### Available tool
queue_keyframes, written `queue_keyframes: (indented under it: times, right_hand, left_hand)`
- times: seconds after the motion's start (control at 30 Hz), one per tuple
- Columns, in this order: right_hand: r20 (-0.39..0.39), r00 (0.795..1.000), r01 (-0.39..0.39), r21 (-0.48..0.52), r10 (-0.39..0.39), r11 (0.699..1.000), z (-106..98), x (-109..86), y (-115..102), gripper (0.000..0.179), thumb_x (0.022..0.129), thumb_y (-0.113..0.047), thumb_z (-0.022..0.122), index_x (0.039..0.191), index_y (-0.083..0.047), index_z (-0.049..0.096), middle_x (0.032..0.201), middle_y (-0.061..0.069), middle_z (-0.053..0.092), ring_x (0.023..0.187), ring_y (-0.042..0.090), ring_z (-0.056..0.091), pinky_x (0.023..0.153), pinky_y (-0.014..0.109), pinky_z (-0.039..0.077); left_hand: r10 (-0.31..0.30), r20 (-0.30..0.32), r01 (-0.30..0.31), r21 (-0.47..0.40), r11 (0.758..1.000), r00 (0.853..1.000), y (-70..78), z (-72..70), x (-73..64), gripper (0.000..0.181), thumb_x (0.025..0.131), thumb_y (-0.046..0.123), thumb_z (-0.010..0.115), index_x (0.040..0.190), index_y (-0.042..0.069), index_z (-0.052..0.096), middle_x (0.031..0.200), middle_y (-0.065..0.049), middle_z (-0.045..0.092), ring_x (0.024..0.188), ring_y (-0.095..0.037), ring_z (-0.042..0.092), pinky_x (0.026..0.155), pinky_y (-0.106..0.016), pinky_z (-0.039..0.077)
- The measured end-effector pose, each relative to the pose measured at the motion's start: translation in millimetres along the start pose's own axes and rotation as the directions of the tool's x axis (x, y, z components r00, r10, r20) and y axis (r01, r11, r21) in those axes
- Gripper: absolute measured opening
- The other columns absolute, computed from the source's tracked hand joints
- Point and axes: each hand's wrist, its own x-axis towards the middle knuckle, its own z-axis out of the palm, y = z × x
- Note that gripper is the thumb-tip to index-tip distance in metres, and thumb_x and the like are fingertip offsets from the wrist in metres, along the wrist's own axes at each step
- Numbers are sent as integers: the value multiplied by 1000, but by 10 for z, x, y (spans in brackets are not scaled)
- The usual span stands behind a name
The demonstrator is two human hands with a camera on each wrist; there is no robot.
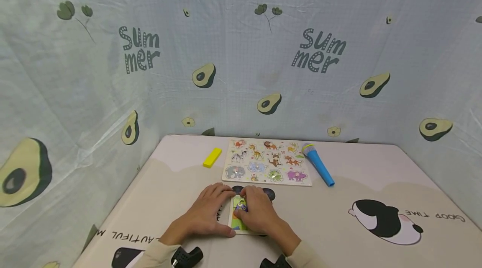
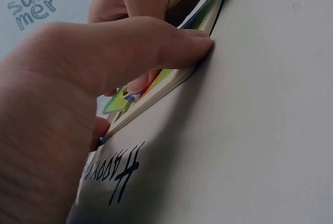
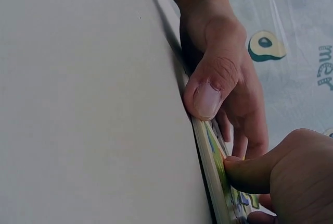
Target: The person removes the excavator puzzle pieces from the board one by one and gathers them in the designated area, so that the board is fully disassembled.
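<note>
Maybe tilted puzzle piece [image 2: 115, 104] jams against tray [image 3: 207, 156] rim if right hand [image 1: 259, 208], pinching it, twists; left hand [image 1: 205, 212] grips tray between thumb and fingers.

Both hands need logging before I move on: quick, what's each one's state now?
Left hand: closed, holding the puzzle tray between thumb and fingers.
Right hand: closed, pinching a green picture piece.

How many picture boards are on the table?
2. The big animal board lies at the back, left of the blue microphone. The small framed board is between the left hand and the right hand, which partly cover it. I can't see underneath the boards.
</note>
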Motion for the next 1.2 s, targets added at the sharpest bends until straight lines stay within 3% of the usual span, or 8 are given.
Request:
queue_keyframes:
  times: [0.13,0.3,0.47,0.7,0.97,1.2]
  right_hand:
    - [-13,1000,-10,22,11,1000,6,1,0,45,86,-35,79,116,-11,56,99,-2,54,90,15,48,79,34,45]
    - [-30,999,-8,107,11,994,3,-28,-4,37,88,-29,79,113,-14,55,93,-4,52,84,13,49,71,29,42]
    - [-55,998,54,211,-43,976,6,-57,-8,19,94,-13,71,103,-15,55,86,-5,53,77,10,50,64,24,43]
    - [-114,990,109,291,-78,951,-85,-46,15,18,95,-7,70,107,-11,57,80,-5,54,70,7,49,62,23,44]
    - [-166,986,37,309,16,950,-314,-32,206,12,94,-5,70,104,-10,64,78,-3,53,70,12,51,61,23,45]
    - [-179,975,-61,361,133,930,-486,-10,402,11,94,-4,70,102,-9,66,77,1,53,68,15,51,55,24,44]
  left_hand:
    - [-2,2,2,-8,1000,1000,3,2,-6,97,67,76,73,144,22,53,147,2,46,145,-26,30,121,-56,21]
    - [-8,9,8,-22,1000,1000,6,13,-25,97,67,77,73,144,22,53,148,2,46,146,-26,30,121,-56,21]
    - [-23,22,24,-32,999,999,15,20,-48,98,66,77,73,145,22,52,149,2,46,146,-26,29,122,-56,20]
    - [-32,24,33,-31,999,999,21,0,-42,97,67,76,73,144,22,53,149,2,46,146,-26,29,122,-56,20]
    - [-21,14,22,-24,999,1000,18,-1,-8,97,65,75,74,144,22,53,148,3,46,145,-26,31,122,-55,21]
    - [-25,16,25,-26,999,1000,8,-12,-6,99,65,75,75,145,22,52,149,2,45,146,-27,30,122,-56,21]
